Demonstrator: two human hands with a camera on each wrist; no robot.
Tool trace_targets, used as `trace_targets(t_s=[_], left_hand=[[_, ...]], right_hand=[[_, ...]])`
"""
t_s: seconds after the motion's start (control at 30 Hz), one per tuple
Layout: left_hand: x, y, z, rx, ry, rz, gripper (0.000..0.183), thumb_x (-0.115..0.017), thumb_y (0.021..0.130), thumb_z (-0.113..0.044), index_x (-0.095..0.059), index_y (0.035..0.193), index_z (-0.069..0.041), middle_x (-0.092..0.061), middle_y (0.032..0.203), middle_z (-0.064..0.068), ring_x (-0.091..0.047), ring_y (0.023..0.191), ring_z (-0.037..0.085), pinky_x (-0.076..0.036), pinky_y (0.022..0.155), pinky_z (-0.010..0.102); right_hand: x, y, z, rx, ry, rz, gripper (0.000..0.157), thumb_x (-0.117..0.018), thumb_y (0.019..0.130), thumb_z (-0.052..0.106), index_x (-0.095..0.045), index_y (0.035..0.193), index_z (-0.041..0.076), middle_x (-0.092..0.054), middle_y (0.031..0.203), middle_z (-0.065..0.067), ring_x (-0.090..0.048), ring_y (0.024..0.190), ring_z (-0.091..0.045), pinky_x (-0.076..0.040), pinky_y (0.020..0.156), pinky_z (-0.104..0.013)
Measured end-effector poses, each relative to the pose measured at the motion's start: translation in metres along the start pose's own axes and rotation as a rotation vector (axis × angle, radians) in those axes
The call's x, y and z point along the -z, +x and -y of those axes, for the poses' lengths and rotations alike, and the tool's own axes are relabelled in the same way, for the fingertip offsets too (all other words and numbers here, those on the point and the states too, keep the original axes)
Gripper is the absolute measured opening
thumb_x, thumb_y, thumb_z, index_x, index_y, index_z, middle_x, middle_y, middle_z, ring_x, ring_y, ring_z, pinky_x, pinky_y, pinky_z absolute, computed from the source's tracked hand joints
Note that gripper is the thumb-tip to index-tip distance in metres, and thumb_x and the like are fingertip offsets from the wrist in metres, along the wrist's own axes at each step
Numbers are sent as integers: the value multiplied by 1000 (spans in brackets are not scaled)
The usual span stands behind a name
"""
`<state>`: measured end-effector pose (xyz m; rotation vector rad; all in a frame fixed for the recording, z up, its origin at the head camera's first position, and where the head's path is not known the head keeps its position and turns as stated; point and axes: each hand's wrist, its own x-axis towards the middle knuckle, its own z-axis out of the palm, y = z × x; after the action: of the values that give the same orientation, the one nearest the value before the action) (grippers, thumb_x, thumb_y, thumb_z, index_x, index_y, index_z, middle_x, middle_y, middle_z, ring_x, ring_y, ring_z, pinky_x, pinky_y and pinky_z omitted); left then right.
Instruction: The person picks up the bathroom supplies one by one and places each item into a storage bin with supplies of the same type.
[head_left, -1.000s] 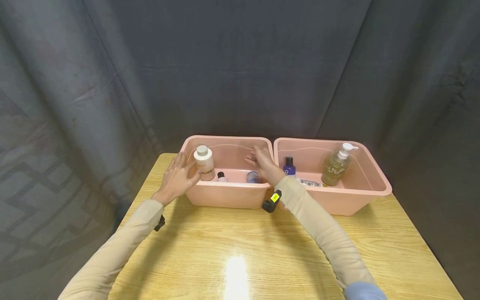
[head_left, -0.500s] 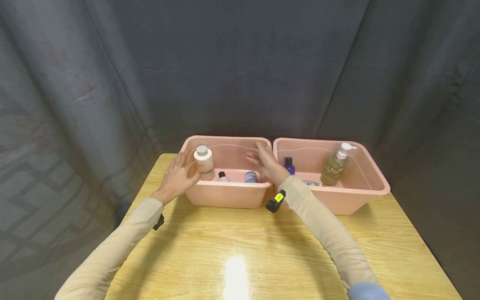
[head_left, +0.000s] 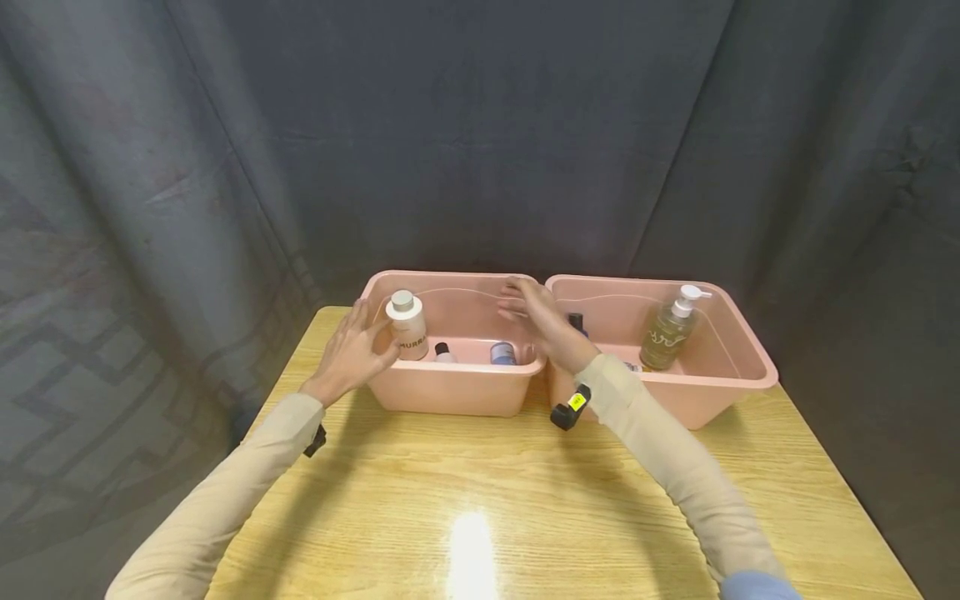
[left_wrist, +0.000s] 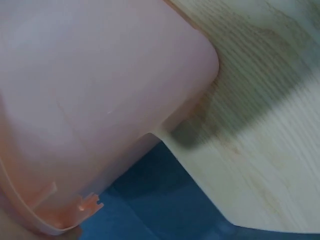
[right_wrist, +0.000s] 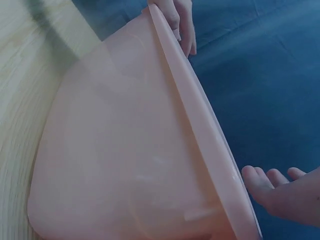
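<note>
The right hand [head_left: 543, 321] has slid to the wall between the two tubs [head_left: 450, 392], fingers straight, holding nothing, while the left hand [head_left: 352, 354] lies flat on the left rim.

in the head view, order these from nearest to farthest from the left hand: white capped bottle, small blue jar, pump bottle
1. white capped bottle: left corner of the left tub, right by the left hand.
2. small blue jar: same tub, toward its right side.
3. pump bottle: in the right tub, far across.
</note>
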<state>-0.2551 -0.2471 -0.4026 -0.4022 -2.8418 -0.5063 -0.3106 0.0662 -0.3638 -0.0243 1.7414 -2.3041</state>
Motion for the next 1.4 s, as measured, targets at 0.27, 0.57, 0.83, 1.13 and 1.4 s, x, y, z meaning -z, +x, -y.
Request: trace_targets(t_s=[0.27,0.57,0.83,1.13,1.4], left_hand=[[9,6,-2,-30,36,-56,59,-56,93,-40,-54,141,-6,-24,156,31,-19,144,47,-31,105,69],[16,12,-3,-77,22,-92,54,-58,93,-31,-56,138,-2,-29,157,23,-25,143,46,-29,110,63],[20,14,-3,-120,30,-155,49,-57,91,-31,-63,127,1,-38,151,25,-36,137,47,-34,109,60],[23,13,-3,-149,32,-158,44,-58,90,-27,-64,125,-1,-41,151,22,-39,135,45,-38,103,62],[28,12,-3,-143,25,-149,48,-55,90,-30,-62,128,-2,-41,151,19,-40,135,43,-39,103,61]], right_hand=[[10,-18,7,77,-127,125,51,-44,106,34,-34,146,5,-38,149,-18,-53,126,-28,-38,110,-39],[15,-21,19,126,-201,114,52,-37,108,29,-31,147,-6,-46,145,-23,-52,127,-38,-41,108,-45],[22,-29,24,104,-242,101,54,-39,108,32,-32,150,0,-45,147,-20,-51,128,-37,-38,109,-51],[46,-38,28,210,-301,176,54,-38,109,25,-28,149,-10,-35,149,-31,-41,133,-47,-35,110,-52],[68,-49,37,304,-479,152,53,-38,108,28,-33,146,-10,-43,142,-32,-44,130,-48,-36,109,-53]])
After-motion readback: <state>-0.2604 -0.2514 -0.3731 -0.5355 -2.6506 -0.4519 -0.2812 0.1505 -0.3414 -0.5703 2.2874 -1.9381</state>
